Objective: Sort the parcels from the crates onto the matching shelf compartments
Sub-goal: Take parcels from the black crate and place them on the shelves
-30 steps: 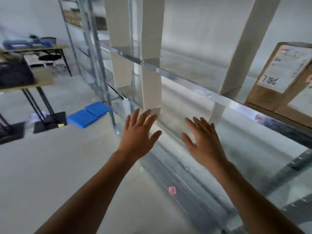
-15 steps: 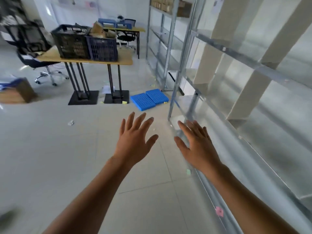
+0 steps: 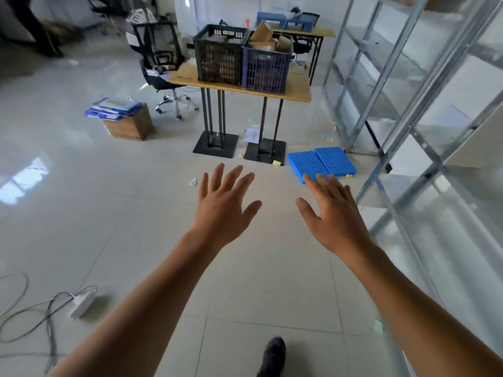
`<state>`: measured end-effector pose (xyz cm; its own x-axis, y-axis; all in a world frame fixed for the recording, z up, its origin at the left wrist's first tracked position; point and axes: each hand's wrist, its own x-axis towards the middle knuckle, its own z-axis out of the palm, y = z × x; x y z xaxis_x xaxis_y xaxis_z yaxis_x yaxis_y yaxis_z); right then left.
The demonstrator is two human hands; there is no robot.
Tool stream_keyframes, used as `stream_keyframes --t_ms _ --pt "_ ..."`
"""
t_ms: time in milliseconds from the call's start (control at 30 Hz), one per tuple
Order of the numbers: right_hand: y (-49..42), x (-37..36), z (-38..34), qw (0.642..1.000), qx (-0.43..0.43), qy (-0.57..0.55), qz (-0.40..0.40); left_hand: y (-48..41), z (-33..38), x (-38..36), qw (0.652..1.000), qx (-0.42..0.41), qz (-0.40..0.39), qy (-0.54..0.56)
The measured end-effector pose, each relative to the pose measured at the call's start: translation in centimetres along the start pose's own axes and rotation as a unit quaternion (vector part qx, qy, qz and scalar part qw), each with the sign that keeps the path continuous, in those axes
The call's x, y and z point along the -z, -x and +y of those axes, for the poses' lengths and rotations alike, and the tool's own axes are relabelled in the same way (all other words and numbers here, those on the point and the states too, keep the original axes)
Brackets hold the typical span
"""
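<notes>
Here left hand point(image 3: 223, 210), right hand point(image 3: 336, 223) both spread wide, flat; cardboard parcels point(image 3: 262, 34) in gridded plastic crates point(image 3: 265, 70)

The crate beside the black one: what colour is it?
That crate is purplish blue; the head view shows it.

I count two crates: one black crate point(image 3: 219, 61) and one purple crate point(image 3: 265, 70) (the parcels point(image 3: 262, 34) heaped in them are too jumbled to number). Two tables: the near table point(image 3: 298, 93) and the far table point(image 3: 313, 31). Two blue floor panels: left panel point(image 3: 306, 166), right panel point(image 3: 337, 160). One cardboard box point(image 3: 130, 125), one power strip point(image 3: 81, 303), one shoe point(image 3: 273, 355). Two hands of mine: left hand point(image 3: 223, 210), right hand point(image 3: 337, 223).
</notes>
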<state>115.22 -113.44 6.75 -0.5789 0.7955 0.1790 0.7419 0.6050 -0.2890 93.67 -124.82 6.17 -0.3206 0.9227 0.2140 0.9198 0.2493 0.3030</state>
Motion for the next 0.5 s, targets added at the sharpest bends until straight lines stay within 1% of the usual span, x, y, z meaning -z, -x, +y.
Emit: stream_keyframes --t_ms 233,333,500 --pt "-16.5 -4.0 -0.3 0.998 0.062 -0.032 0.008 -12.5 -5.8 -0.2 0.998 0.028 0.036 -0.049" --pt "-23.7 -4.3 -0.1 0.995 0.084 -0.046 0.010 -18.5 -7.7 0.7 0.996 0.045 0.044 -0.064" --pt "-35.0 -4.0 0.1 0.993 0.114 -0.035 0.006 -27.1 -11.0 2.0 0.991 0.067 0.073 -0.086"
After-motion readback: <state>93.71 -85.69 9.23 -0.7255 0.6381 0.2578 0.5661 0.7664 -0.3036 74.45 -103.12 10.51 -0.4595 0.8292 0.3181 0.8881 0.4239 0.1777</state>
